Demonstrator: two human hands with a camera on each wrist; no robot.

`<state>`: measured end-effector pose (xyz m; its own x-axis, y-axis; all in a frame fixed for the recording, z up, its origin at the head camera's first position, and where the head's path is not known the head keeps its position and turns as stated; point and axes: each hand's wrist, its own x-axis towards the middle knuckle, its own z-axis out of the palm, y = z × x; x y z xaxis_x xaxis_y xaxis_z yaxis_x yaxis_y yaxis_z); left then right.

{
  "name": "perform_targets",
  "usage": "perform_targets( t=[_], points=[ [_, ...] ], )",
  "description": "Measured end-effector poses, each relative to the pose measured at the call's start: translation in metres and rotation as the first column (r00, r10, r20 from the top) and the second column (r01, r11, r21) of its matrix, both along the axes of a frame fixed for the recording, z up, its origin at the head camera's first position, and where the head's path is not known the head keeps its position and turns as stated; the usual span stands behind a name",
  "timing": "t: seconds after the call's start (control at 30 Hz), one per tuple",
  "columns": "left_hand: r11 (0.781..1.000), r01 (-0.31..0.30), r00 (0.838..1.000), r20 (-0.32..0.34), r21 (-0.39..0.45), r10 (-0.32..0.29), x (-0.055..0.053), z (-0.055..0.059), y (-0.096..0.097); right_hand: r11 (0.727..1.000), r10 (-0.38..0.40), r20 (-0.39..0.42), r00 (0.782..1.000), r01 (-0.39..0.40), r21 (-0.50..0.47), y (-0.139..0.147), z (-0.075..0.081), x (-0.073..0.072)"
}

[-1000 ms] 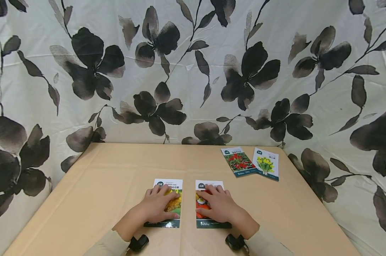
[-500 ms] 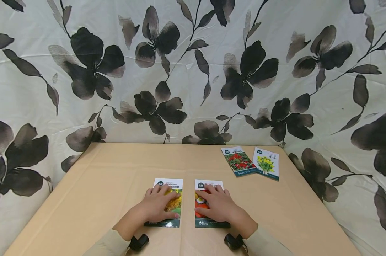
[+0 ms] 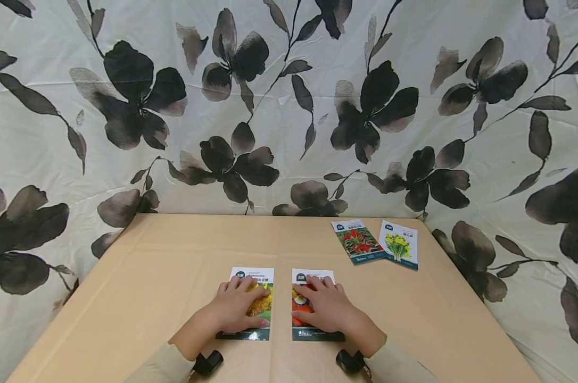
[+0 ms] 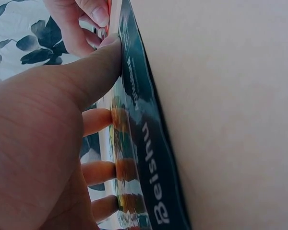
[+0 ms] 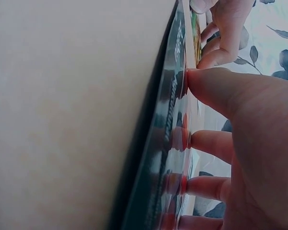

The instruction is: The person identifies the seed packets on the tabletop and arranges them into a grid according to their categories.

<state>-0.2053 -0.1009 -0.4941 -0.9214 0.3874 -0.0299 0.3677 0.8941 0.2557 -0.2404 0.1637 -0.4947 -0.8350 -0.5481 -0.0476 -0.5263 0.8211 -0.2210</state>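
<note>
In the head view, my left hand (image 3: pixel 236 307) rests with spread fingers on a seed packet (image 3: pixel 260 333) printed with yellow flowers. Its fingertips (image 4: pixel 100 171) touch the glossy face in the left wrist view, above a dark green band lettered "Beishu". Beside it, my right hand (image 3: pixel 328 307) lies the same way on a second seed packet (image 3: pixel 313 334), which shows a red picture. Thumb and fingertips (image 5: pixel 210 186) press that packet's front in the right wrist view. Both packets lie flat and side by side, a narrow gap between them. The hands cover part of each picture.
Two more seed packets lie at the table's back right, one with red flowers (image 3: pixel 358 242) overlapping one with yellow flowers (image 3: pixel 398 244). Beyond the light wooden table (image 3: pixel 150 276) hangs a white cloth (image 3: pixel 289 122) with dark flowers. Each wrist wears a black camera (image 3: pixel 207 364).
Between the first frame and the second, my right hand and its packet shifted very slightly to the left. Since then both hands have stayed still on their packets.
</note>
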Motion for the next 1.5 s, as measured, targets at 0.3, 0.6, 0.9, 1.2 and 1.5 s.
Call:
perform_targets(
  t=[0.3, 0.6, 0.9, 1.2, 1.5],
  points=[
    [1.0, -0.003, 1.0, 0.011, 0.009, 0.003, 0.0034, 0.0034, 0.0006, 1.0, -0.007, -0.008, 1.0, 0.007, 0.011, 0.0011, -0.0046, -0.0014],
    [1.0, -0.006, 1.0, 0.007, 0.007, 0.006, 0.0034, 0.0043, 0.0013, 1.0, 0.0, -0.003, 1.0, 0.0, 0.008, 0.0016, -0.0015, 0.0001],
    [1.0, -0.005, 1.0, 0.011, 0.005, 0.005, 0.0037, 0.0042, 0.0019, 1.0, 0.005, -0.003, 1.0, -0.005, -0.001, 0.0035, 0.0005, 0.0004],
    [1.0, -0.005, 1.0, 0.011, 0.003, 0.005, 0.0029, 0.0041, 0.0017, 1.0, 0.01, -0.012, 1.0, -0.01, -0.001, 0.0037, 0.0011, 0.0007],
    [1.0, -0.005, 1.0, 0.009, -0.001, 0.005, 0.0025, 0.0022, 0.0007, 1.0, -0.01, -0.027, 1.0, 0.011, 0.014, 0.0002, -0.0028, 0.0002]
  ],
)
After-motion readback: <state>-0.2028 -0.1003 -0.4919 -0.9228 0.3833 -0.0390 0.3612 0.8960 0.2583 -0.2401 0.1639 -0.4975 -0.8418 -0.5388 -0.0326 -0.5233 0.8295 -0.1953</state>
